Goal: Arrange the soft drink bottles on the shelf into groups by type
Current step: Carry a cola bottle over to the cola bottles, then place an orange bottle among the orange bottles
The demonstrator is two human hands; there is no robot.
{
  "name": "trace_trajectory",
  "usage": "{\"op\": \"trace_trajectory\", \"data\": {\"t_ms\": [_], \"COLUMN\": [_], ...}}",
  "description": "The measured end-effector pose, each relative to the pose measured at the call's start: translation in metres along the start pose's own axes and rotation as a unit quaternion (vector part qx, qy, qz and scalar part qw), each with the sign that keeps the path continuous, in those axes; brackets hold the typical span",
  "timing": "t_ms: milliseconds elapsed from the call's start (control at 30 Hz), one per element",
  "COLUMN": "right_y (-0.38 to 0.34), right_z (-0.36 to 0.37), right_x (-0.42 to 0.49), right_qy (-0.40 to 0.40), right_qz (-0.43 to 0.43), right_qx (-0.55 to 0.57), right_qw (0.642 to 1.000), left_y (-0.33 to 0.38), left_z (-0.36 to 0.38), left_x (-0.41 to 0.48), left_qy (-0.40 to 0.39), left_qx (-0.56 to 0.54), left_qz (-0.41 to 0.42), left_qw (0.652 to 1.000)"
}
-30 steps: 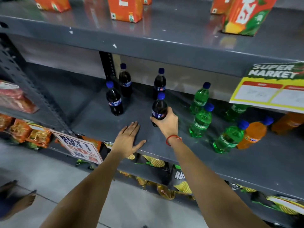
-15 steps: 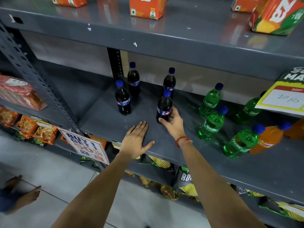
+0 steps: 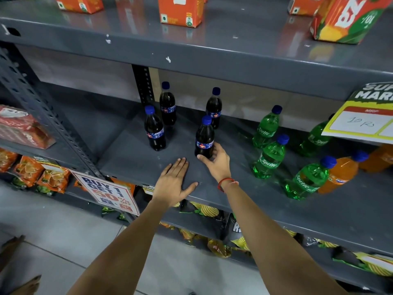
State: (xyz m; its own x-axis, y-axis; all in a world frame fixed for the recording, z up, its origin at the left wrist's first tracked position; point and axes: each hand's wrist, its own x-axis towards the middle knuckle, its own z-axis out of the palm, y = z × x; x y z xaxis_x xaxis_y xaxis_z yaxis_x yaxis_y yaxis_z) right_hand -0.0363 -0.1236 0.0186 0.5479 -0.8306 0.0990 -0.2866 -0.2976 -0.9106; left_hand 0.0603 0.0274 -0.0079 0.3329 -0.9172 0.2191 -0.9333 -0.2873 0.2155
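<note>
Several dark cola bottles with blue caps stand upright on the grey middle shelf (image 3: 131, 165). My right hand (image 3: 217, 165) grips the base of the front cola bottle (image 3: 204, 138). The other colas stand at the left (image 3: 154, 132), back left (image 3: 167, 105) and back (image 3: 214, 108). My left hand (image 3: 173, 183) lies flat and open on the shelf's front edge, holding nothing. To the right stand several green Sprite bottles (image 3: 268, 157), one tilted (image 3: 308, 180) beside an orange Fanta bottle (image 3: 342, 173). Another orange bottle (image 3: 380, 158) shows at the far right, partly hidden.
Orange juice cartons (image 3: 180, 10) sit on the upper shelf. A price sign (image 3: 365, 122) hangs at the right. A "Buy 1 Get 1" sign (image 3: 106, 191) hangs at the shelf's lower left. Snack packets (image 3: 42, 175) fill lower shelves. A perforated upright post (image 3: 42, 107) bounds the left.
My right hand has slid the front cola bottle a little back along the shelf, closer to the other colas. My left hand stays flat on the shelf edge.
</note>
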Motion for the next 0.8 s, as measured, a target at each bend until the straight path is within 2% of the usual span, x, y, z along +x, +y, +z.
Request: {"op": "trace_trajectory", "data": {"t_ms": [200, 400, 600, 800], "right_y": [-0.005, 0.011, 0.038, 0.059], "right_z": [-0.006, -0.045, -0.107, -0.177], "right_x": [-0.007, -0.049, -0.106, -0.135], "right_qy": [-0.008, 0.042, 0.101, 0.153], "right_qz": [-0.008, -0.015, -0.02, -0.019], "right_qx": [0.006, -0.018, -0.071, -0.117], "right_qw": [1.0, 0.999, 0.992, 0.981], "left_y": [0.0, 0.027, 0.113, 0.192], "left_z": [-0.002, 0.003, 0.02, 0.042], "left_x": [0.0, -0.003, 0.008, 0.011], "left_qy": [0.0, 0.036, 0.03, 0.018], "left_qx": [-0.004, -0.05, -0.097, -0.069], "left_qz": [0.006, -0.003, 0.059, 0.126], "left_qw": [1.0, 0.998, 0.993, 0.99]}}
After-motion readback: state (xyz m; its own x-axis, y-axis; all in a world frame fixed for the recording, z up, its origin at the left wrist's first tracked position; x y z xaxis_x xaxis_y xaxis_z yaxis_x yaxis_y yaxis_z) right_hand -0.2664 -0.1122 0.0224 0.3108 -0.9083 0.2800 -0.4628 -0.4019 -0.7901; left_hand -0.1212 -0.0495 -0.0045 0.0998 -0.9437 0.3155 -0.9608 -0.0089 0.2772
